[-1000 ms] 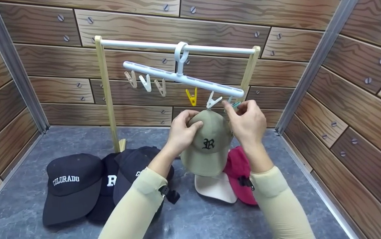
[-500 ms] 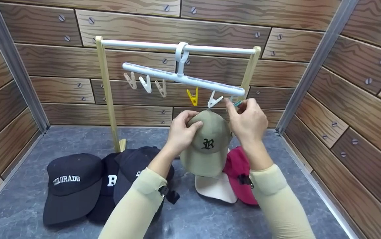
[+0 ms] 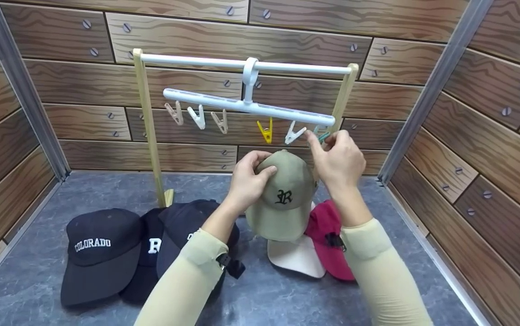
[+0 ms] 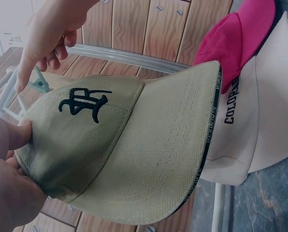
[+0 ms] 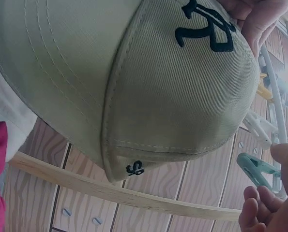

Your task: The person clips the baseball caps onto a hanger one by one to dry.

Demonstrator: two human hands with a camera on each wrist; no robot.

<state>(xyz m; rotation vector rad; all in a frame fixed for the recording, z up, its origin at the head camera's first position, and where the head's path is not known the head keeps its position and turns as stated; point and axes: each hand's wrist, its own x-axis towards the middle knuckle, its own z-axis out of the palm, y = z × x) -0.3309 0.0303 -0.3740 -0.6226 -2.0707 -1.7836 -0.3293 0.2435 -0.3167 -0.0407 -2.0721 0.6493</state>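
Observation:
An olive-green baseball cap with a black letter emblem hangs upright in my left hand, brim down. The thumb lies on the front of its crown while the fingers go behind. My right hand, raised beside the cap's right, pinches a teal clothespin, partly hidden by the fingers. That clothespin belongs to a pale blue clip hanger, tilted with its right end lower. Just above the cap's top, a white clothespin hangs apart from it, its handle close to my right thumb.
A white rod on wooden posts carries the hanger. A yellow clothespin and several pale ones hang to the left. Dark caps lie on the grey floor at left; a cream cap and a red cap lie at right.
My right hand has risen slightly with the teal clothespin. The hanger's right end has come up and its left end down, so it tilts less. The left hand and cap are nearly still.

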